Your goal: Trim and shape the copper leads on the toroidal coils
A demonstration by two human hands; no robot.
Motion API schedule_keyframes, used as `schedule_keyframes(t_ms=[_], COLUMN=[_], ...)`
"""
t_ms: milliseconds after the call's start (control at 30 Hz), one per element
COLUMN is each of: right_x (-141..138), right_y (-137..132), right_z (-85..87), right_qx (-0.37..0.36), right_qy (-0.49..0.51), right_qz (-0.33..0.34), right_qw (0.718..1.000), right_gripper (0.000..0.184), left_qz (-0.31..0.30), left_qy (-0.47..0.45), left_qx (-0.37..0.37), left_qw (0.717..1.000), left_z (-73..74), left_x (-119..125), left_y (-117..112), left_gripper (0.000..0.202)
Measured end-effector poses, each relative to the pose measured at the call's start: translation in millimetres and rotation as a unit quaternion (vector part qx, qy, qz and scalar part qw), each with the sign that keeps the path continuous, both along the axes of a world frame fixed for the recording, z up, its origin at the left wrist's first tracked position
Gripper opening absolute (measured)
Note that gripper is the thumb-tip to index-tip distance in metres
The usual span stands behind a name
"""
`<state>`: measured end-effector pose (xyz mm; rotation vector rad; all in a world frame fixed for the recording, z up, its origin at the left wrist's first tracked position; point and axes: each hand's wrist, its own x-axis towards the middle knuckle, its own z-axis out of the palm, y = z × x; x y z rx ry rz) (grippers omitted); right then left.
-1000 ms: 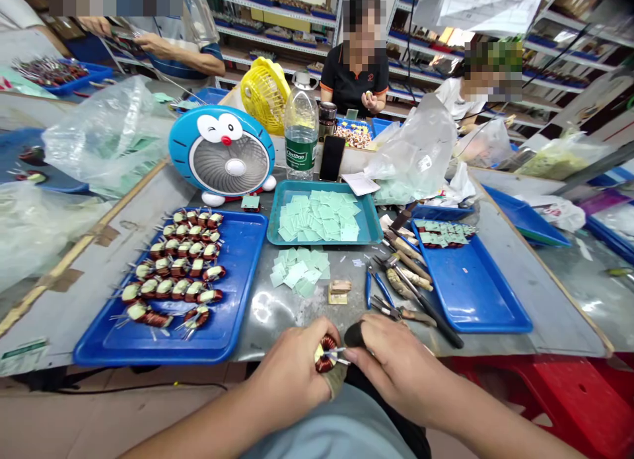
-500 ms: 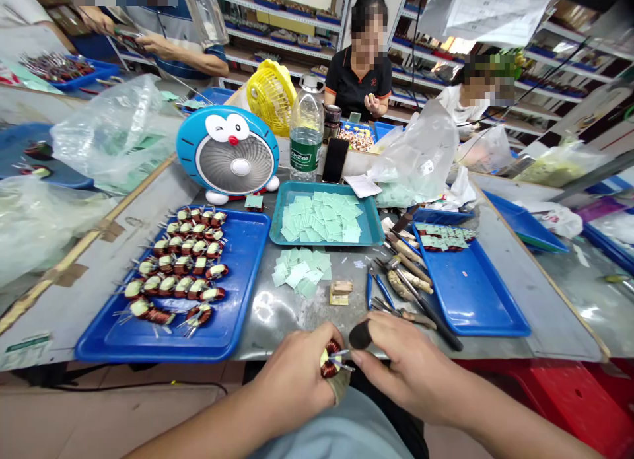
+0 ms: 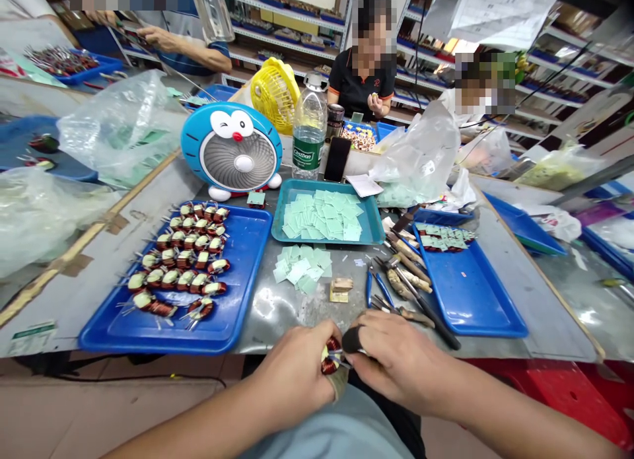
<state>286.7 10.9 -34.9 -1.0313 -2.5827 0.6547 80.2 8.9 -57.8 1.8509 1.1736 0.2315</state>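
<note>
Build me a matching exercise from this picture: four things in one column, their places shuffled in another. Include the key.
Things
1. Coil
2. Smaller pile of pale green squares
3. Dark phone
4. Yellow fan

Places
A. Behind the blue fan
B. On the bench, at the near side of the teal tray
C. In the left hand
D. Propped up beside the bottle

Pairs: 1-C, 2-B, 3-D, 4-A

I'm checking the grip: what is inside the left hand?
The left hand holds a coil: reddish windings and pale leads show, the leads pointing toward the right hand. The left hand covers the coil's back; the leads' ends cannot be made out clearly.
</note>
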Motion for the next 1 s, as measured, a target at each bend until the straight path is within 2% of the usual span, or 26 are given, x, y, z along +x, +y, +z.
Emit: schedule_keyframes(t_ms=[133, 200, 300, 367, 433, 500, 533, 567, 600, 700, 733, 767, 867, 933, 1000], right_x=[-3, -2, -1, -2, -5, -8, -9, -10, -10, -9, -9, -7, -2, 3, 6], right_y=[-2, -3, -3, -4, -5, -7, -7, -7, -7, -6, -5, -4, 3, 10, 15], right_z=[-0.6, -1.5, -2.7, -2.9, -3.1, -4.0, -4.9, -6.0, -7.1, -7.7, -6.4, -4.2, 4.0, 7.2, 7.4], right_qx=[-0.117, -0.076, 0.048, 0.067, -0.01, -0.142, -0.183, -0.188, -0.155, 0.018, 0.041, 0.03, -0.126, -0.246, -0.332], right_qy=[0.033, 0.029, -0.008, -0.009, 0.024, 0.066, 0.078, 0.08, 0.077, 0.045, 0.043, 0.046, 0.077, 0.109, 0.155], right_qz=[-0.056, -0.041, 0.032, 0.037, -0.023, -0.095, -0.119, -0.123, -0.106, -0.002, 0.016, 0.015, -0.038, -0.045, -0.043], right_qw=[0.991, 0.996, 0.998, 0.997, 0.999, 0.983, 0.973, 0.971, 0.979, 0.999, 0.998, 0.998, 0.988, 0.962, 0.93], right_gripper=[0.014, 0.015, 0.019, 0.02, 0.018, 0.014, 0.013, 0.013, 0.014, 0.022, 0.024, 0.024, 0.018, 0.018, 0.022], left_qz=[0.003, 0.005, 0.002, 0.002, 0.001, -0.002, -0.004, -0.005, -0.006, -0.012, -0.013, -0.012, -0.013, -0.018, -0.022], left_qy=[-0.006, -0.002, 0.006, 0.011, 0.017, 0.025, 0.028, 0.03, 0.03, 0.032, 0.036, 0.041, 0.034, 0.006, -0.018], left_qx=[-0.01, -0.012, -0.014, -0.01, 0.0, 0.006, 0.006, 0.004, 0.002, -0.004, -0.004, -0.001, -0.002, -0.013, -0.022], left_qw=[1.0, 1.0, 1.0, 1.0, 1.0, 1.0, 1.0, 1.0, 1.0, 0.999, 0.999, 0.999, 0.999, 1.0, 0.999], left_z=[3.6, 5.6, 6.3, 5.2, 3.9, 3.5, 3.8, 4.4, 5.3, 8.6, 9.7, 10.7, 12.9, 13.5, 13.3], left_x=[0, 1, 1, 1, 0, -1, -1, -2, -2, -2, -2, -2, -2, -2, -3], left_y=[0, 0, 0, -1, -1, -1, -1, -1, -1, -1, -1, -1, -1, -1, 0], left_gripper=[0.012, 0.012, 0.016, 0.018, 0.017, 0.015, 0.015, 0.015, 0.015, 0.017, 0.016, 0.014, 0.009, 0.01, 0.009])
